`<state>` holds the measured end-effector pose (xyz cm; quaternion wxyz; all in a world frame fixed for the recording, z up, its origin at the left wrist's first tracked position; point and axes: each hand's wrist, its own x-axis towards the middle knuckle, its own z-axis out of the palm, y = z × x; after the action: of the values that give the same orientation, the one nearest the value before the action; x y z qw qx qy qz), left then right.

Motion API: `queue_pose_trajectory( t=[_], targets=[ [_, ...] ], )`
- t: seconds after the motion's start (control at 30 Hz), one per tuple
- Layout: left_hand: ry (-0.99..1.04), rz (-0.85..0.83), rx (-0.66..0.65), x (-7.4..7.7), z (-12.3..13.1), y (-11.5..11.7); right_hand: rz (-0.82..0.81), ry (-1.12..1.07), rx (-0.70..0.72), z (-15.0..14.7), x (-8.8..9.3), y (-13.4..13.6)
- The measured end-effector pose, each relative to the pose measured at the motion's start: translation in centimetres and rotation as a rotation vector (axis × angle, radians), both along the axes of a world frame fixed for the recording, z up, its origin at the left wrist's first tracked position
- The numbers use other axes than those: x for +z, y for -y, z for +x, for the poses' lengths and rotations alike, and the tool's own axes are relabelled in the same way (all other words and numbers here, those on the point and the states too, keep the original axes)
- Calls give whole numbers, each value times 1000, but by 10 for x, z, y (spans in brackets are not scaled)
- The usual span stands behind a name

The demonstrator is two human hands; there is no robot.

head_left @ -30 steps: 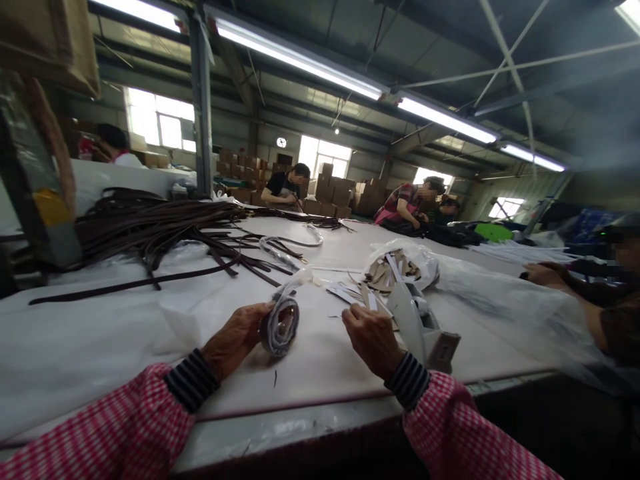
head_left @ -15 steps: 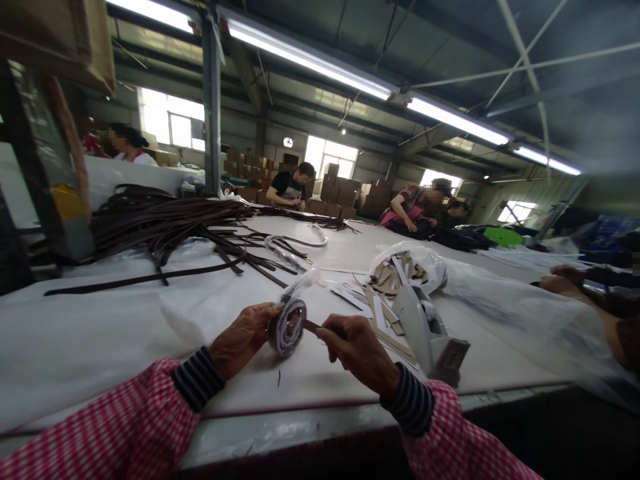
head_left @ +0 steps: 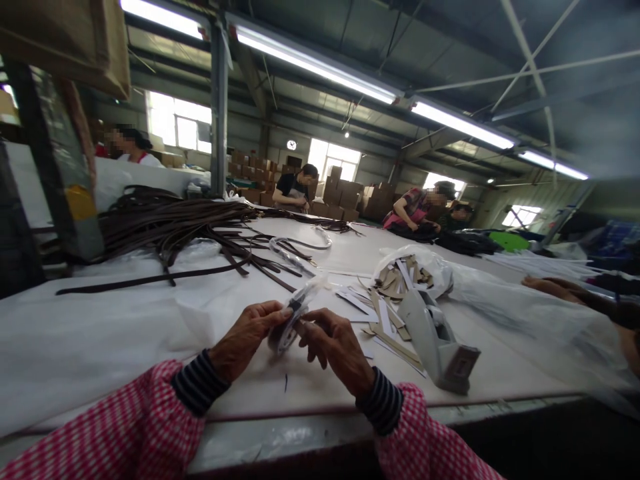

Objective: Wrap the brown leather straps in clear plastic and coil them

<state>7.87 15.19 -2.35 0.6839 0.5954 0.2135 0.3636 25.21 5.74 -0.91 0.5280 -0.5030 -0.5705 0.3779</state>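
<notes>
A dark belt (head_left: 276, 338), rolled into a coil in clear plastic, is held up above the near part of the table. My left hand (head_left: 245, 339) grips the coil from its left side, thumb and fingers closed on the rim. At the opposite side, my right hand (head_left: 340, 343) has its thumb and forefinger pinched against the coil, its other fingers curled below. Those fingertips cover part of the roll's middle. Loose clear plastic (head_left: 313, 288) sticks out from the top of the coil, away from me.
Dark brown straps (head_left: 170, 217) are heaped at the left. A grey tape dispenser (head_left: 435, 343) stands right of my hands, beside loose beige and white strips (head_left: 390, 327) and a clear bag (head_left: 440, 270) of similar pieces. Another person's hand (head_left: 555, 290) is at far right. Several people work beyond.
My right hand has moved left, up against the coil; the brown strip end it pinched beside the coil no longer shows. The coil has turned and appears narrower. My left hand keeps its grip.
</notes>
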Motion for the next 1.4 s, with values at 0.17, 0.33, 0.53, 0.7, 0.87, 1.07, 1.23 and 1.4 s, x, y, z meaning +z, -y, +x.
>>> queue_pose_trajectory(
  t=[0.17,0.33,0.53,0.7,0.87,1.07,1.23,1.4],
  targets=[
    [-69,90,70,6,-3,0,161,187,-13,14,3,25],
    [-149,165,61,16,-4,6,477,776,91,15,-1,35],
    [-446,563,207,18,-2,13,718,960,-130,4,-16,27],
    [-734,1027,274,6,7,20,681,936,-98,3,-30,18],
    [-834,1066,132,-7,9,17,505,800,-14,7,-41,12],
    [-742,1043,-14,-6,0,6,309,619,15,11,-28,4],
    [-764,1073,41,-7,1,3,277,653,11,11,-18,-9],
    [-728,1017,70,-6,0,5,291,605,49,12,-17,-19]
  ],
)
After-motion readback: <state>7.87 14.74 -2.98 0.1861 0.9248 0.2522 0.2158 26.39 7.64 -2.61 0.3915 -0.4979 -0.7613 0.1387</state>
